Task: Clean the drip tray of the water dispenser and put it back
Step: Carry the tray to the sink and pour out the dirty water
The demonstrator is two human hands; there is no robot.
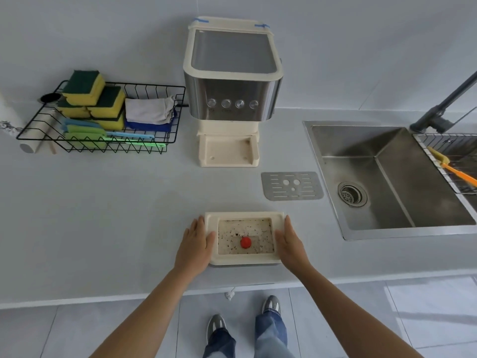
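The cream drip tray (244,218) lies on the counter near its front edge. Its basin is speckled with dark dirt and holds a red float (245,242). My left hand (196,244) presses against the tray's left side and my right hand (290,240) against its right side, so both grip it. The tray's metal grate (291,186) lies apart on the counter, to the right and further back. The water dispenser (232,91) stands at the back, its cream base slot (228,151) bare.
A black wire basket (103,120) at the back left holds sponges, cloths and brushes. A steel sink (387,182) with a drain lies to the right, with a dark faucet (444,109) and a rack holding an orange brush (456,171).
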